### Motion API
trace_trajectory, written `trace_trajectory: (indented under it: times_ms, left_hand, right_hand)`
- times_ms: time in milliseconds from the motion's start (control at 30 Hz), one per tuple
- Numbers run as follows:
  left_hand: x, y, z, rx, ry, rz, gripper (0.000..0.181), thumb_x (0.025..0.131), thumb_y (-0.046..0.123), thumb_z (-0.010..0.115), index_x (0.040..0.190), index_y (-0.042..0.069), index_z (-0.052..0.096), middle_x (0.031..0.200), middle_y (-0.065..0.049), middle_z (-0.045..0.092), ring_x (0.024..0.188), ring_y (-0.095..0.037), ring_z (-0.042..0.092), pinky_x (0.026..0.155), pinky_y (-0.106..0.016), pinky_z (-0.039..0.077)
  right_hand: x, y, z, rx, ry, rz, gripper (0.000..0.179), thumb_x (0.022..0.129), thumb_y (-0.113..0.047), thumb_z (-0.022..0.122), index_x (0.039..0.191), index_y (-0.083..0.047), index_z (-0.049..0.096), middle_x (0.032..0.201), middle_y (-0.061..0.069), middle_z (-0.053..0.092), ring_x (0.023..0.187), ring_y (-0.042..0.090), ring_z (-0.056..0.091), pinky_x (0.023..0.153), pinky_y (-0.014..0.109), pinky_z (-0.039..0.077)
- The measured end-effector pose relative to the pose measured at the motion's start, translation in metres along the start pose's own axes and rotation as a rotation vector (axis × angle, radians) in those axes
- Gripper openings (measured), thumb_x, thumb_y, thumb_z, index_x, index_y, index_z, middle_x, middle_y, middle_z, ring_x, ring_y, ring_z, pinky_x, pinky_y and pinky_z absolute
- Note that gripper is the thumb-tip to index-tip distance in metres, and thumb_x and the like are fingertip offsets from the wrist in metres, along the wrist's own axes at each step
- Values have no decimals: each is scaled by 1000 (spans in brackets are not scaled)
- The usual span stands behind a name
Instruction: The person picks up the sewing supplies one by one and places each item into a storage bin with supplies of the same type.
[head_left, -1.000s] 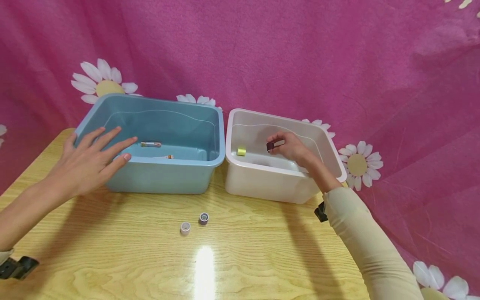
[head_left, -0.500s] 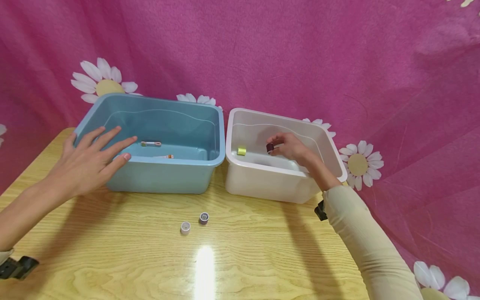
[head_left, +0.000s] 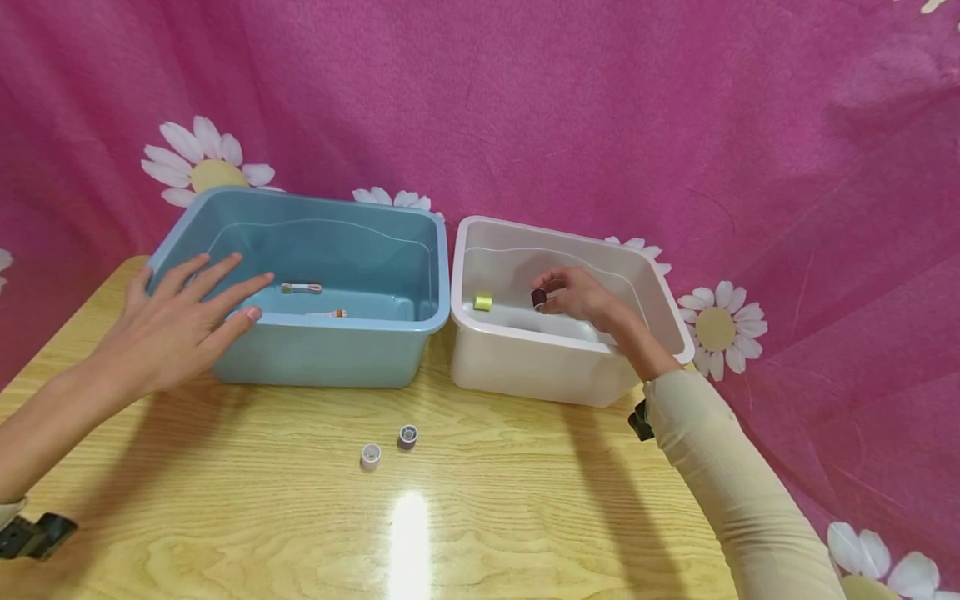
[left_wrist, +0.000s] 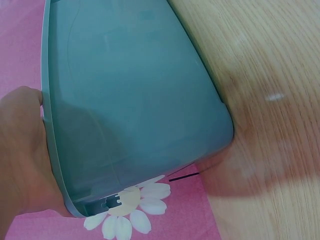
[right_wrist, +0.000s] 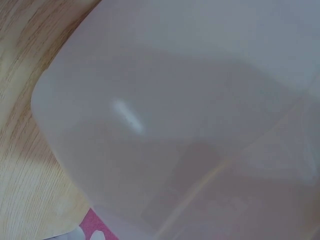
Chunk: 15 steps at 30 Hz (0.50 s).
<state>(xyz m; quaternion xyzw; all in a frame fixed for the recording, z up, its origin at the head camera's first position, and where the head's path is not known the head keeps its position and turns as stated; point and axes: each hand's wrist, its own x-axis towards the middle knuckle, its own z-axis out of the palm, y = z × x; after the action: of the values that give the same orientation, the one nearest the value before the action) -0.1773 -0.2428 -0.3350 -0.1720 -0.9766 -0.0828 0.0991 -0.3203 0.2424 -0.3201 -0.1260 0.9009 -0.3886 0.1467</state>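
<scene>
In the head view my right hand (head_left: 576, 293) reaches inside the white bin (head_left: 540, 360) and pinches a dark maroon thread spool (head_left: 539, 297) between thumb and fingers. A yellow thread spool (head_left: 482, 302) lies on that bin's floor, left of the hand. My left hand (head_left: 176, 321) rests at the near left rim of the blue bin (head_left: 322, 354), its fingers spread over the opening. Inside the blue bin lie a small bundle of thread (head_left: 302, 288) and another partly hidden one (head_left: 330, 314). The right wrist view shows only the white bin's wall (right_wrist: 150, 90), with the hand out of sight.
Two small spools stand on the wooden table (head_left: 487, 517) in front of the bins: a pale one (head_left: 371, 455) and a dark purple one (head_left: 408, 436). A pink curtain (head_left: 525, 108) with daisies hangs right behind the bins.
The maroon spool has tilted slightly in my right hand's fingers, while that hand stays in the white bin. My left hand has kept its place.
</scene>
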Motion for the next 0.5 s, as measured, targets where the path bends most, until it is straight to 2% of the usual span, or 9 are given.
trace_trajectory:
  times_ms: [267,500]
  left_hand:
    - [0,0,0,4,16,10,53,106,45,41,154,20,42,158,-21,29,139,-50,22,101,-80,7]
    - [0,-1,0,-4,12,10,53,106,44,41,154,21,41,159,-21,29,140,-51,22,101,-80,7]
  right_hand:
    - [1,1,-1,5,-8,8,36,87,15,64,122,12,56,124,31,58,111,35,57,83,24,51]
    - [0,1,0,-4,-5,18,35,87,14,65,121,11,56,123,30,59,110,33,57,86,28,52]
